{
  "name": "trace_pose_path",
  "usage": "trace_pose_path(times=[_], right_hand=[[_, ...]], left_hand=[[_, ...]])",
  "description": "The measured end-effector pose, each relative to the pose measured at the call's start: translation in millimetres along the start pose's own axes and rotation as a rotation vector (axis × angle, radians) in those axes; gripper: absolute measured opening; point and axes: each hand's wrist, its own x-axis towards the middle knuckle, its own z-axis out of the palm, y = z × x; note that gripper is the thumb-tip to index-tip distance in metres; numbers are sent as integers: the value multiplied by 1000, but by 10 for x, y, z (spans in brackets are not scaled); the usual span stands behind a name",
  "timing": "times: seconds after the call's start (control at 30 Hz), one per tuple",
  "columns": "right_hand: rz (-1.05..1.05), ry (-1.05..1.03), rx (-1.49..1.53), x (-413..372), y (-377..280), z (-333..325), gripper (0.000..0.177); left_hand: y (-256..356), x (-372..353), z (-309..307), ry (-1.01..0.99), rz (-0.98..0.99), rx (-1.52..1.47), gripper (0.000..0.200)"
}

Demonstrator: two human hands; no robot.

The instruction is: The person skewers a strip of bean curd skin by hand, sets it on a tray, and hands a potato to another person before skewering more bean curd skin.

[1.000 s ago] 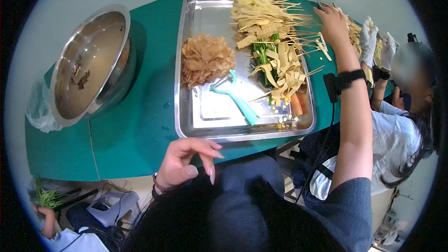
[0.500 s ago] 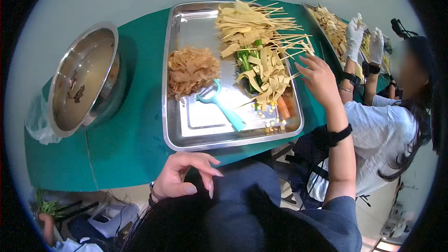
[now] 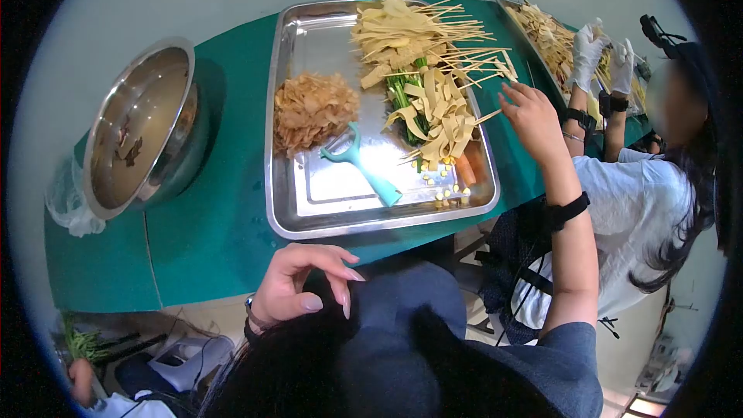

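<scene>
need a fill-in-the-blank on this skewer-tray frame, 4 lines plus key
The steel bowl stands to the ___ of the steel tray.
Hovering beside the wooden skewers is the person's ___.
The left hand, down near the lap, holds ___.
The co-worker's hands wear white ___.
Missing words: left; right hand; nothing; gloves.
</scene>
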Motion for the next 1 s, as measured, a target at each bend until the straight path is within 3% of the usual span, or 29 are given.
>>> trace_pose_path(times=[0.3, 0.4, 0.5, 0.8, 0.9, 1.0], right_hand=[[2, -95, -134, 81, 267, 55, 7], [31, -134, -158, 114, 329, 37, 7], [68, -307, -167, 161, 364, 32, 11], [-118, -355, -268, 192, 325, 15, 14], [-106, -128, -239, 137, 341, 14, 7], [-34, -395, -293, 117, 365, -14, 10]], left_hand=[[4, -44, 71, -43, 16, 3, 42], [37, -62, 111, -47, 28, -5, 42], [86, -78, 129, -48, 23, 3, 42], [101, -132, -5, -56, 48, 8, 45], [95, -147, -44, -37, 74, 2, 47], [95, -186, -32, -12, 90, -32, 48]])
